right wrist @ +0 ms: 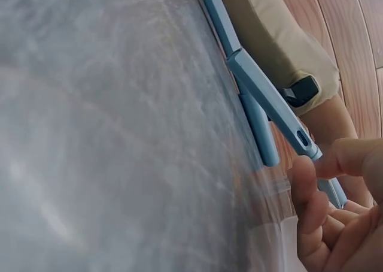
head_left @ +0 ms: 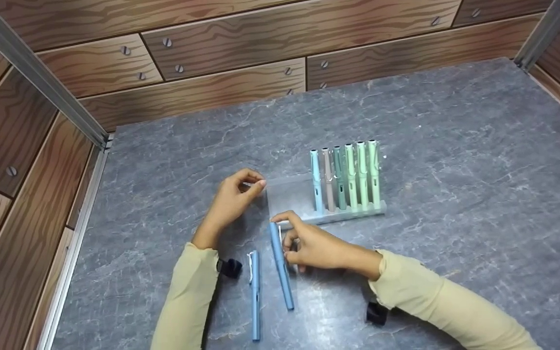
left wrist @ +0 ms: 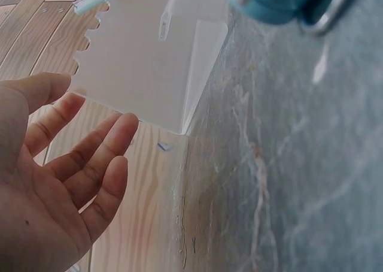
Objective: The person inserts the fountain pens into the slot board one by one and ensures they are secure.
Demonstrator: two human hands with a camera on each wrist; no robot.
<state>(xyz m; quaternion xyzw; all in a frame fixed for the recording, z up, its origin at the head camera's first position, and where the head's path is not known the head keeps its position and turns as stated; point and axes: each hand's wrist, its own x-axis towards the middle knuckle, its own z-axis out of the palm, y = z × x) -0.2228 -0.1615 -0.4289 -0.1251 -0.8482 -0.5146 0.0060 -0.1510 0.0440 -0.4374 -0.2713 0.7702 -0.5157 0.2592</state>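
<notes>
A clear pen stand (head_left: 289, 199) lies on the table, and my left hand (head_left: 234, 199) pinches its far left corner between thumb and index finger; the other fingers are loosely bent in the left wrist view. My right hand (head_left: 319, 245) holds a capped blue pen (head_left: 282, 272) near its cap end, index finger on the cap's top. This pen slants in front of the stand's near left corner. Another blue pen (head_left: 255, 301) with a silver clip lies between the forearms. Light blue (head_left: 317, 187), grey-brown (head_left: 328, 182), dark green (head_left: 340, 182) and light green pens (head_left: 362, 180) stand in the rack's right part.
The grey marbled table (head_left: 455, 170) reaches back to walls with a wood-plank print (head_left: 241, 48). A metal frame post (head_left: 42, 73) runs along the left corner. Black wrist devices (head_left: 376, 313) are strapped at both sleeves.
</notes>
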